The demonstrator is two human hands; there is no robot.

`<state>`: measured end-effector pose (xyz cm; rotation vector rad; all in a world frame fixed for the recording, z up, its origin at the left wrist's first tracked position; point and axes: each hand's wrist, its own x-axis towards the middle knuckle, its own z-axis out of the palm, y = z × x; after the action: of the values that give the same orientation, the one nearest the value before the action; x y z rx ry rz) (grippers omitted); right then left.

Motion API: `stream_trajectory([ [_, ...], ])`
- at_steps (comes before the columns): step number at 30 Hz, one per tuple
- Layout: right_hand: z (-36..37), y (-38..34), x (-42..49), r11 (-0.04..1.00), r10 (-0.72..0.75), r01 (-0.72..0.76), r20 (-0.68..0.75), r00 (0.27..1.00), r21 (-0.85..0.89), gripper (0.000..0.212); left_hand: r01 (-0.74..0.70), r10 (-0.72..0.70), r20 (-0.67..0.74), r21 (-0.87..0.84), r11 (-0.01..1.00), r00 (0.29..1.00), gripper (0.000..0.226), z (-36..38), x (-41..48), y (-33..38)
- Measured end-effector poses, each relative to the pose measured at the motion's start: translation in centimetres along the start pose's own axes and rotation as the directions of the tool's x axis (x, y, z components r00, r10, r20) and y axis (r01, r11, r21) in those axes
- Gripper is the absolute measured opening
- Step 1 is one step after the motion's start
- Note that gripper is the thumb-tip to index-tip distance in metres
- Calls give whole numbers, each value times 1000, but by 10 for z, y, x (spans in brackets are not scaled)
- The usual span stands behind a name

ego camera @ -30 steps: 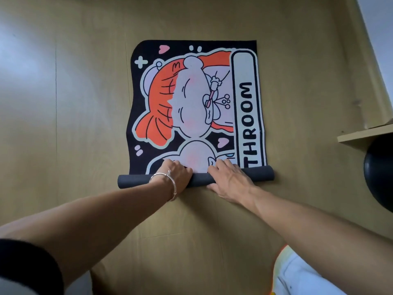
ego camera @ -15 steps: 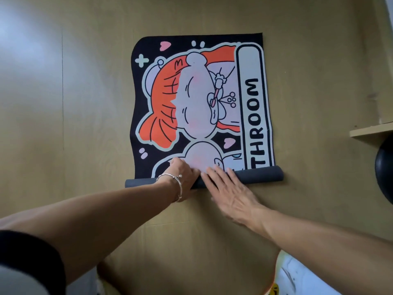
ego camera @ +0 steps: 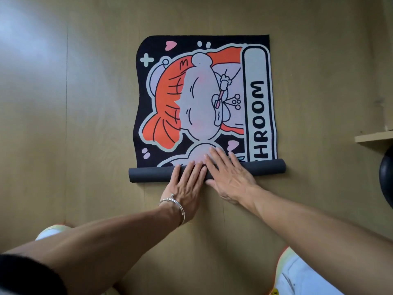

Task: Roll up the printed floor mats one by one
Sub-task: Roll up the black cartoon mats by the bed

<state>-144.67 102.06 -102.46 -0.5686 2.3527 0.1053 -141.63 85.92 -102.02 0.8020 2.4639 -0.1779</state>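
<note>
A printed floor mat (ego camera: 204,96) lies on the wooden floor, black with an orange-haired cartoon figure and the letters "HROOM" down its right side. Its near end is wound into a dark grey roll (ego camera: 148,174) lying crosswise. My left hand (ego camera: 187,184), with a silver bracelet at the wrist, presses flat on the middle of the roll, fingers straight. My right hand (ego camera: 229,177) lies flat beside it, fingers stretched over the roll onto the printed surface. The two hands touch each other.
The wooden floor (ego camera: 85,124) spreads wide to the left and far side of the mat. A low wooden shelf edge (ego camera: 374,137) and a round black object (ego camera: 386,179) stand at the right. My knees show at the bottom of the view.
Both hands have flattened out and slid forward over the roll. The left hand's fingers were curled on the roll before and now lie straight. The roll has turned a little farther along the mat.
</note>
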Motion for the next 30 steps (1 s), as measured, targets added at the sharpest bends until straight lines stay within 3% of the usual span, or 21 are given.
stream_trajectory([
  [5, 6, 9, -10, 998, 39, -33, -115, 993, 55, 66, -37, 39, -35, 69, 997, 999, 79, 1, 20, -21],
  [11, 8, 11, -13, 997, 67, -63, -143, 987, 38, 67, -1, 0, 9, 115, 993, 1000, 81, -16, 46, -35],
  [17, -17, 29, 11, 998, 54, -55, -78, 995, -2, 73, 110, -111, 8, 64, 992, 994, 79, -34, 62, -44],
  [20, -30, 39, 27, 992, 111, -109, -28, 993, 56, 69, 107, -105, -68, 20, 994, 992, 72, -36, 60, -38],
  [24, -43, 43, 40, 977, 174, -173, -1, 985, 124, 67, 139, -141, -32, -55, 989, 990, 73, -28, 57, -22],
  [30, -41, 35, 29, 970, 195, -173, -118, 974, 173, 65, 93, -92, 22, -24, 995, 995, 77, -38, 81, -44],
])
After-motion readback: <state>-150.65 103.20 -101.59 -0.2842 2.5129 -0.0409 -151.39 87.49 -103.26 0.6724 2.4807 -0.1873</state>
